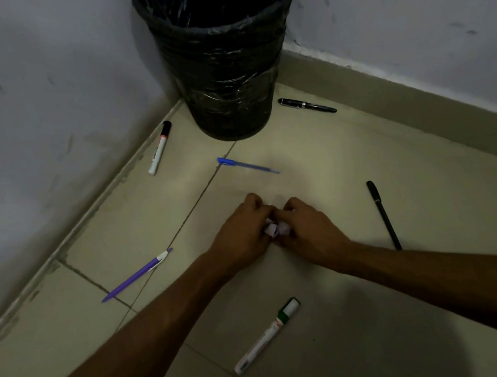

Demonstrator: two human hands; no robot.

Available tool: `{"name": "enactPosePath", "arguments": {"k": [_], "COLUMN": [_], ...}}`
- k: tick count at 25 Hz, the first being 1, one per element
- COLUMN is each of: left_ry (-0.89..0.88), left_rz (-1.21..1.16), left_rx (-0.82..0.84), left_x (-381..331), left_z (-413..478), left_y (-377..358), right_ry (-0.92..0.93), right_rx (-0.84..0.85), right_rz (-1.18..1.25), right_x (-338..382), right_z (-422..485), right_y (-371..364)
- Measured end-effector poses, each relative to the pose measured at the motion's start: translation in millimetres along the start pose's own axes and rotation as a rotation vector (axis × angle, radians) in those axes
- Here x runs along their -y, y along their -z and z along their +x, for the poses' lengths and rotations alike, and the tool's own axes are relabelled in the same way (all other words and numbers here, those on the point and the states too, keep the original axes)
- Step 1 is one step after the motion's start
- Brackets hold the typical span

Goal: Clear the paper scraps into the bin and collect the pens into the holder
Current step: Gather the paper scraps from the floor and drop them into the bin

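Lower left: purple pen (137, 275) loose on the floor (315, 153). Upper left of centre: black-capped marker (159, 147). Top centre: bin (226, 73) in the corner, contents too dark to tell. Just below it, blue pen (247, 165). Centre: our left hand (240, 232) and right hand (305, 226) press together, fingers curled around the paper scraps (275, 228). Below centre: green marker (267, 336). Upper right of centre: black pen (307, 105); right: second black pen (384, 215). We judge scraps gathered, not yet binned; six pens left, no holder in view.
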State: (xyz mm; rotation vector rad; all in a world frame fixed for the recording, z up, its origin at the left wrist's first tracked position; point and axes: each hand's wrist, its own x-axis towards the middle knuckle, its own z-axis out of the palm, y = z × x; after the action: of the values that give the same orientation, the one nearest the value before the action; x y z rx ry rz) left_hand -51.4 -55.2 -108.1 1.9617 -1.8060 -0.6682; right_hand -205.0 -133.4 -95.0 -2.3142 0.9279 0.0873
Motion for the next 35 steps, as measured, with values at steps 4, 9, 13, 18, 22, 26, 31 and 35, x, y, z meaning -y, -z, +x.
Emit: {"name": "enactPosePath", "arguments": {"k": [4, 9, 13, 18, 22, 26, 31, 35], "left_ry": [0.063, 0.112, 0.154, 0.261, 0.144, 0.202, 0.477, 0.415], "left_rz": [-0.113, -0.214, -0.248, -0.441, -0.632, -0.670, 0.020, 0.082], "left_rx": [-0.139, -0.306, -0.405, -0.482, -0.622, -0.667, -0.347, -0.166], "left_x": [-1.9, -8.7, -17.5, -55.4, -77.0, -77.2, -40.9, -44.2], "left_z": [-2.7, -3.5, -3.0, 5.8, 45.6, 116.9, 181.6, 184.0], "left_y": [-17.2, -7.0, 19.2, 82.5, 183.5, 279.7, 302.8, 301.7], "right_ry": [0.029, -0.036, -0.209, -0.179, 0.044, 0.158, -0.036, 0.012], "right_rx": [-0.062, -0.143, -0.194, -0.268, -0.465, -0.596, -0.306, -0.185], "right_rz": [0.052, 0.247, 0.664, 0.758, 0.717, 0.514, -0.033, -0.186], "right_x": [-6.4, -5.9, 12.8, 58.8, 114.2, 155.3, 154.3, 147.0], "right_z": [12.0, 12.3, 4.6, 3.2, 33.1, 105.4, 185.8, 178.7], "right_y": [-0.2, 13.3, 37.2, 96.2, 185.1, 266.1, 287.9, 283.7]}}
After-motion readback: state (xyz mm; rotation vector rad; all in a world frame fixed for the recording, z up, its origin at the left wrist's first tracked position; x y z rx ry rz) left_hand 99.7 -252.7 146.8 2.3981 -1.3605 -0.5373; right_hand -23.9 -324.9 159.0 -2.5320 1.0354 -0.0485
